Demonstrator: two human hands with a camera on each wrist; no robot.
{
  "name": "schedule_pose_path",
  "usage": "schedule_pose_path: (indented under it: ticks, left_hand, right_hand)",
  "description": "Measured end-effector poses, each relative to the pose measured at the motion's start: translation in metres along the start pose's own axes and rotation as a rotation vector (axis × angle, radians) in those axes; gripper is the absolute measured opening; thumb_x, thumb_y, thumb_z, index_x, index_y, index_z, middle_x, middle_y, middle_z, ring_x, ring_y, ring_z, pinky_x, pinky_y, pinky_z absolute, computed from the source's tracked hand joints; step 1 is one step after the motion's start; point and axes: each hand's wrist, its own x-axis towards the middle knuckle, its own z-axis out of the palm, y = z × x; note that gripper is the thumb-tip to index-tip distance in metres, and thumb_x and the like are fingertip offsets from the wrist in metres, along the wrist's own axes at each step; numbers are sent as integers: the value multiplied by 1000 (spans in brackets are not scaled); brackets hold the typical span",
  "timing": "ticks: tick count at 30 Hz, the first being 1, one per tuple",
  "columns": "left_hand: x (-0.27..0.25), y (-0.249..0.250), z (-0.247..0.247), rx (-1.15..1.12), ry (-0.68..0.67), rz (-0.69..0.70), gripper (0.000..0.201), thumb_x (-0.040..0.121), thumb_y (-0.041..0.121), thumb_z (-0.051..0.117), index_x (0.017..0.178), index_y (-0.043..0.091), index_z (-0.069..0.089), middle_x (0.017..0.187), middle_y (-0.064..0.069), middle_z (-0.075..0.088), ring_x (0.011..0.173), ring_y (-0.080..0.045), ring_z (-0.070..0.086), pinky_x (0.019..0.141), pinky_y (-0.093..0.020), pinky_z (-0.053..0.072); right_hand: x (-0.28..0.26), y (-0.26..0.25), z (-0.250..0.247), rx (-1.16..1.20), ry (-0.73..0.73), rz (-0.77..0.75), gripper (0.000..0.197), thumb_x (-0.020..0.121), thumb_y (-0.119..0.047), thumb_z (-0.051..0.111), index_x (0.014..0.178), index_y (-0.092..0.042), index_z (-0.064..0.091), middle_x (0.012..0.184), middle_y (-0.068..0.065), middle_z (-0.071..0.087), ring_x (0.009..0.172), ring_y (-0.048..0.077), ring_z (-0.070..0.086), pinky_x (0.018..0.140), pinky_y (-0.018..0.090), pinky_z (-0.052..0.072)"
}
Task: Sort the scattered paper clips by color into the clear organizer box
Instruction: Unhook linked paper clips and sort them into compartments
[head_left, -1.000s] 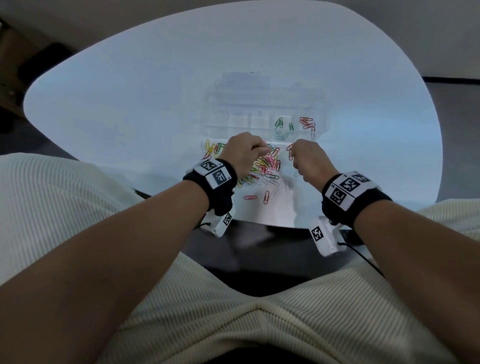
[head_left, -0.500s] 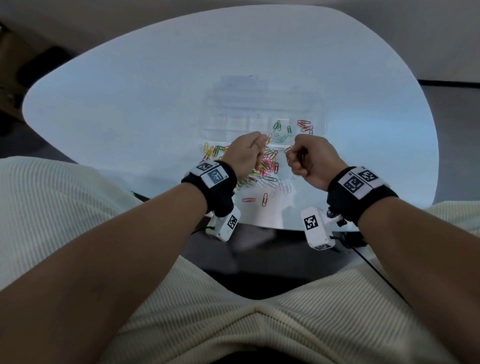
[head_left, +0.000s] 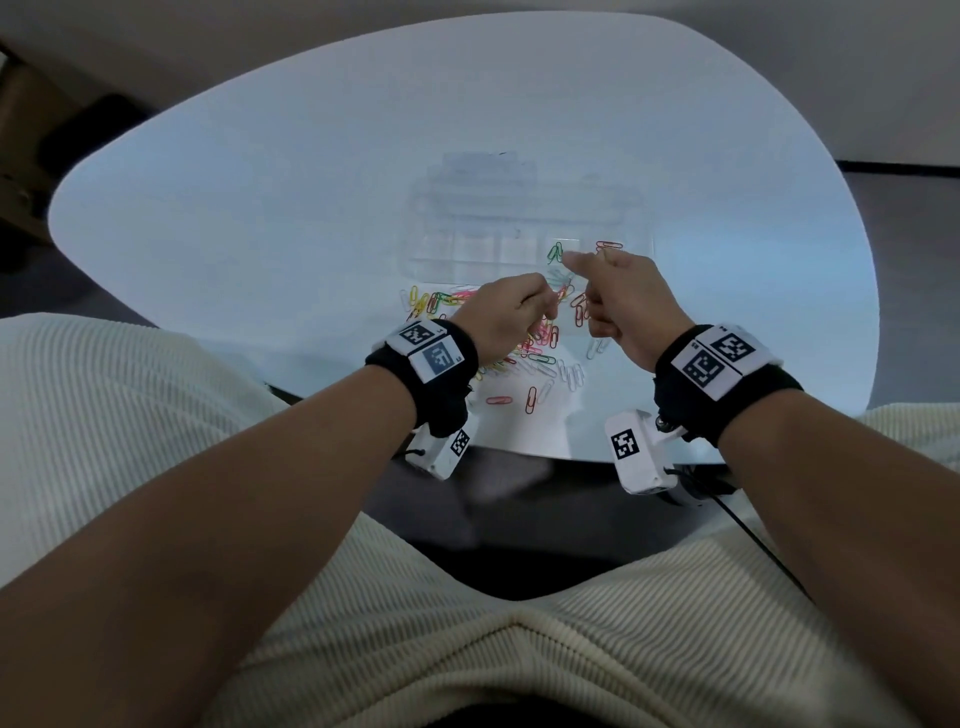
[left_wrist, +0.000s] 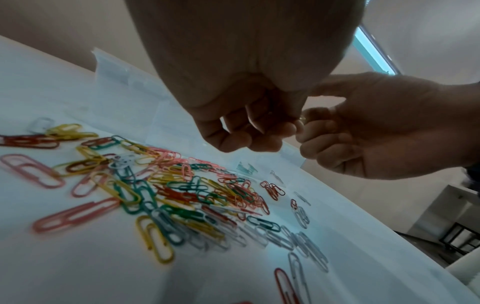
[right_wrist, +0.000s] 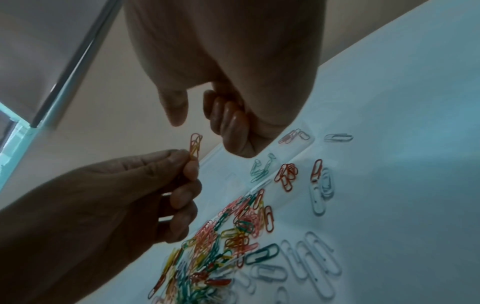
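A heap of mixed-colour paper clips (head_left: 540, 358) lies on the white table (head_left: 260, 208), just in front of the clear organizer box (head_left: 467, 249). Green clips (head_left: 555, 253) and red clips (head_left: 609, 245) sit in two of its right-hand compartments. Raised above the heap, my left hand (head_left: 550, 306) pinches a red-orange clip (right_wrist: 195, 146) upright between thumb and fingertip. Close beside it is my right hand (head_left: 582, 280), with its index finger straight out toward the box, thumb apart and the other fingers curled. Nothing shows between its digits (right_wrist: 202, 123).
White clips (head_left: 571, 374) and two stray red clips (head_left: 498, 400) lie nearer the table's front edge. More red clips (right_wrist: 287, 174) sit right of the heap. The table's front rim is just under my wrists, my lap below it.
Both hands lifted off the heap and came together. The right hand then unfolded its index finger and moved forward toward the box, while the left hand keeps its pinch on the clip.
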Motion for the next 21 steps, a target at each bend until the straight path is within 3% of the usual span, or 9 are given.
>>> schedule_pose_path:
  ticks: [2, 6, 12, 16, 18, 21]
  left_hand:
    - [0, 2, 0, 25, -5, 16, 23, 99, 21, 45, 81, 18, 59, 64, 9, 52, 58, -7, 48, 60, -22, 39]
    - [0, 4, 1, 109, -20, 58, 23, 98, 23, 48, 82, 15, 63, 63, 11, 51, 59, -2, 47, 56, -13, 34]
    - [0, 0, -3, 135, -7, 35, 25, 98, 26, 50, 84, 15, 68, 71, 9, 63, 69, -8, 58, 63, -16, 41]
    - [-1, -2, -9, 79, 67, -12, 23, 92, 26, 60, 76, 18, 73, 67, 10, 68, 59, 8, 56, 61, -7, 39]
    - [-1, -4, -11, 23, 112, -26, 18, 89, 22, 65, 77, 15, 75, 71, 4, 72, 59, 6, 57, 65, -10, 44]
    - [-1, -5, -13, -53, 154, -46, 11, 87, 17, 67, 83, 13, 77, 77, 0, 74, 68, -5, 63, 74, -25, 53]
  right_hand:
    - [0, 1, 2, -178, 3, -39, 51, 88, -34, 68, 63, -22, 26, 55, -3, 27, 41, 13, 26, 39, 22, 28]
    - [4, 4, 4, -320, -4, -110, 40, 92, -9, 54, 68, -22, 25, 63, -2, 27, 46, 14, 25, 42, 25, 27]
    - [8, 3, -7, -320, 82, -76, 35, 93, -6, 48, 72, -22, 25, 68, -2, 28, 49, 15, 26, 41, 25, 29]
    - [7, 6, -8, -416, 55, -51, 35, 93, -6, 48, 72, -22, 25, 66, -1, 29, 49, 16, 28, 45, 27, 33]
    - [6, 7, -7, -419, 47, -41, 36, 95, -10, 50, 71, -21, 26, 64, -1, 31, 47, 16, 29, 46, 28, 33]
    - [3, 4, -5, -375, 7, 3, 37, 98, -35, 51, 72, -20, 31, 63, 0, 40, 43, 13, 31, 44, 26, 31]
